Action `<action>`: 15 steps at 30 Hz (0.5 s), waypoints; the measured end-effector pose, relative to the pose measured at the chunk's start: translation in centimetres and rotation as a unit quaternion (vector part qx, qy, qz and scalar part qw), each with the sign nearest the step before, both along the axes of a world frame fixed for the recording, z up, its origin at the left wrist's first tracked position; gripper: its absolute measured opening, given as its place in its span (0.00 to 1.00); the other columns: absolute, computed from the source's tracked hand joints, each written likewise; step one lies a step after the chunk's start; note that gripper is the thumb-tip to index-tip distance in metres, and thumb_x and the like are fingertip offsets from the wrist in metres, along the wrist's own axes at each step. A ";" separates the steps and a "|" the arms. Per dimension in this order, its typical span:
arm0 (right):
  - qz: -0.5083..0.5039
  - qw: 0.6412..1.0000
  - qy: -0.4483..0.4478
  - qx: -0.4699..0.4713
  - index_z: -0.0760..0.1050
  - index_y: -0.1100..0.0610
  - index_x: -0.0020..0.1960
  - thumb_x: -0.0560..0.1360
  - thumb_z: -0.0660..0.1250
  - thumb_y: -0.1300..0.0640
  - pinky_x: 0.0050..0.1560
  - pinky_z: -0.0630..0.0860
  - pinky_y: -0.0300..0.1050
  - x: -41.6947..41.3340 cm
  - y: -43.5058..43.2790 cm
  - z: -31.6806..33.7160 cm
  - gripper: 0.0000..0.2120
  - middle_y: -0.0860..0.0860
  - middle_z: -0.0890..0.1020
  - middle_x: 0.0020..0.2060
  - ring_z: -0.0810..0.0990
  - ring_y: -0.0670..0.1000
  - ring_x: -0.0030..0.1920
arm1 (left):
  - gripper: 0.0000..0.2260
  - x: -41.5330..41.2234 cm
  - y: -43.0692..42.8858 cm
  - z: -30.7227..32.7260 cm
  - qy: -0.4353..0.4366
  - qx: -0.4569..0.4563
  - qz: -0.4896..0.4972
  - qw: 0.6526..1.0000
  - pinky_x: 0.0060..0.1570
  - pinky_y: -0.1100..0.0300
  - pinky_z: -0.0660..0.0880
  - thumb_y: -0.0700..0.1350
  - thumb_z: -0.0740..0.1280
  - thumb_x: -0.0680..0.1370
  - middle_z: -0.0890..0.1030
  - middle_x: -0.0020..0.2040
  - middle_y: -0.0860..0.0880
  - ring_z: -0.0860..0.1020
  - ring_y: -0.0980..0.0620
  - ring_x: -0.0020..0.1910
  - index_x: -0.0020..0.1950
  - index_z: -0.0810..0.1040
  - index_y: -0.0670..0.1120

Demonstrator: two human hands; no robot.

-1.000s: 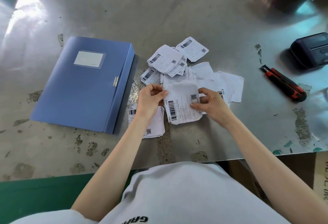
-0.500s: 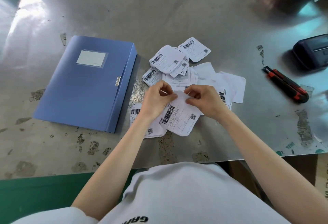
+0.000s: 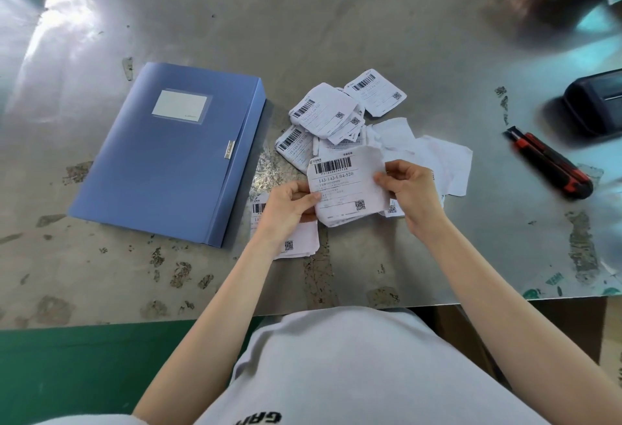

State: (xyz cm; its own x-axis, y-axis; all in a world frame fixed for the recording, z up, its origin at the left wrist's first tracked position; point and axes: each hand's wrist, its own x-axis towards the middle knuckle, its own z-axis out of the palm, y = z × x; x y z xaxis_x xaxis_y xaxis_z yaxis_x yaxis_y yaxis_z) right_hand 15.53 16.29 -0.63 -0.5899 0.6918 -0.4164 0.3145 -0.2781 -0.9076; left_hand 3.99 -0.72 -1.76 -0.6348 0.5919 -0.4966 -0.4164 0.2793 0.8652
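Both my left hand [image 3: 292, 204] and right hand [image 3: 409, 190] pinch the crumpled white barcode label [image 3: 346, 185] at mid-frame; pulling apart could tear it.

One folder [image 3: 168, 155], one knife [image 3: 552, 167], roughly ten labels [image 3: 343, 185].

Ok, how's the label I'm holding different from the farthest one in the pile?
The held label is pinched between the left hand and right hand; the far label lies untouched on the table. The held label's barcode runs nearly level, the far label's slants. Both are white with barcode and QR code.
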 end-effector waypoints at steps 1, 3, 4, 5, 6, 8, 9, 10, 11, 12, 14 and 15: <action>0.001 1.000 0.000 -0.005 0.78 0.63 0.46 0.72 0.68 0.69 0.38 0.76 0.35 0.0 -0.1 -0.2 0.04 0.55 0.81 0.38 0.78 0.49 0.36 | 0.04 0.2 -0.1 0.0 0.004 -0.001 0.007 1.000 0.34 0.65 0.78 0.36 0.69 0.76 0.86 0.39 0.50 0.84 0.54 0.37 0.45 0.77 0.44; 0.010 1.000 -0.008 -0.005 0.78 0.62 0.47 0.72 0.69 0.68 0.37 0.76 0.35 -0.1 -0.2 -0.4 0.05 0.54 0.82 0.37 0.78 0.47 0.34 | 0.05 0.3 -0.4 0.0 0.013 0.001 0.023 1.000 0.34 0.65 0.78 0.34 0.69 0.75 0.86 0.38 0.50 0.84 0.54 0.37 0.44 0.77 0.43; 0.018 1.000 -0.015 -0.002 0.78 0.62 0.46 0.72 0.70 0.68 0.37 0.76 0.35 -0.1 -0.2 -0.6 0.05 0.52 0.83 0.35 0.79 0.46 0.33 | 0.06 0.3 -0.6 0.0 0.019 0.001 0.028 0.999 0.35 0.65 0.79 0.34 0.69 0.75 0.86 0.39 0.50 0.84 0.54 0.37 0.44 0.76 0.43; 0.027 0.999 -0.022 -0.001 0.78 0.61 0.46 0.72 0.70 0.68 0.35 0.76 0.35 -0.1 -0.2 -0.7 0.05 0.50 0.83 0.33 0.80 0.46 0.32 | 0.07 0.3 -0.8 0.0 0.027 0.000 0.030 0.999 0.36 0.64 0.79 0.33 0.70 0.74 0.86 0.39 0.50 0.84 0.53 0.38 0.45 0.76 0.44; 0.037 0.999 -0.026 -0.005 0.77 0.60 0.46 0.71 0.70 0.68 0.34 0.76 0.35 -0.2 -0.2 -0.7 0.06 0.49 0.83 0.32 0.80 0.45 0.31 | 0.07 0.3 -1.1 0.0 0.034 -0.003 0.032 0.999 0.38 0.64 0.79 0.33 0.70 0.74 0.85 0.40 0.49 0.84 0.53 0.39 0.45 0.76 0.44; 0.053 0.998 -0.025 -0.013 0.77 0.59 0.46 0.71 0.70 0.70 0.34 0.77 0.37 -0.3 -0.4 -0.8 0.08 0.50 0.84 0.34 0.81 0.45 0.32 | 0.09 0.3 -1.5 0.0 0.046 -0.011 0.034 0.998 0.41 0.63 0.80 0.33 0.71 0.73 0.85 0.44 0.47 0.84 0.52 0.43 0.46 0.75 0.43; 0.058 0.998 -0.024 -0.017 0.77 0.59 0.47 0.71 0.70 0.70 0.36 0.77 0.38 -0.5 -0.6 -0.8 0.09 0.52 0.84 0.36 0.82 0.46 0.34 | 0.09 0.3 -1.7 -0.1 0.051 -0.018 0.034 0.998 0.44 0.62 0.80 0.33 0.72 0.72 0.85 0.46 0.45 0.84 0.50 0.45 0.48 0.76 0.42; 0.060 0.998 -0.023 -0.022 0.76 0.59 0.48 0.71 0.70 0.70 0.37 0.77 0.39 -0.6 -0.8 -0.9 0.10 0.53 0.83 0.38 0.82 0.48 0.36 | 0.10 0.4 -2.0 0.0 0.055 -0.026 0.033 0.998 0.47 0.60 0.80 0.33 0.72 0.72 0.85 0.48 0.44 0.83 0.49 0.47 0.50 0.76 0.41; 0.061 0.997 -0.026 -0.027 0.76 0.60 0.49 0.71 0.71 0.68 0.38 0.76 0.40 -0.8 -1.0 -0.9 0.09 0.54 0.83 0.40 0.81 0.50 0.38 | 0.11 0.3 -2.3 0.0 0.057 -0.034 0.032 0.997 0.48 0.59 0.80 0.33 0.72 0.72 0.84 0.49 0.44 0.83 0.48 0.49 0.52 0.76 0.40; 0.062 0.997 -0.033 -0.028 0.76 0.61 0.51 0.71 0.71 0.67 0.38 0.75 0.40 -1.0 -1.2 -1.0 0.09 0.56 0.83 0.42 0.81 0.52 0.40 | 0.12 0.3 -2.6 0.0 0.058 -0.041 0.033 0.997 0.49 0.59 0.80 0.33 0.72 0.72 0.84 0.50 0.43 0.83 0.48 0.49 0.54 0.76 0.39; 0.065 0.996 -0.054 -0.016 0.76 0.63 0.53 0.72 0.71 0.65 0.41 0.78 0.45 -1.3 -1.7 -1.3 0.11 0.61 0.82 0.46 0.80 0.55 0.45 | 0.13 0.2 -3.3 0.0 0.057 -0.054 0.036 0.996 0.49 0.59 0.80 0.34 0.73 0.72 0.85 0.49 0.44 0.83 0.48 0.49 0.55 0.75 0.39; 0.072 0.996 -0.059 -0.011 0.76 0.64 0.53 0.72 0.71 0.65 0.46 0.79 0.50 -1.5 -1.9 -1.4 0.11 0.63 0.82 0.48 0.80 0.57 0.47 | 0.13 0.2 -3.7 0.0 0.056 -0.059 0.036 0.996 0.49 0.58 0.80 0.34 0.72 0.73 0.85 0.49 0.44 0.83 0.48 0.49 0.55 0.76 0.40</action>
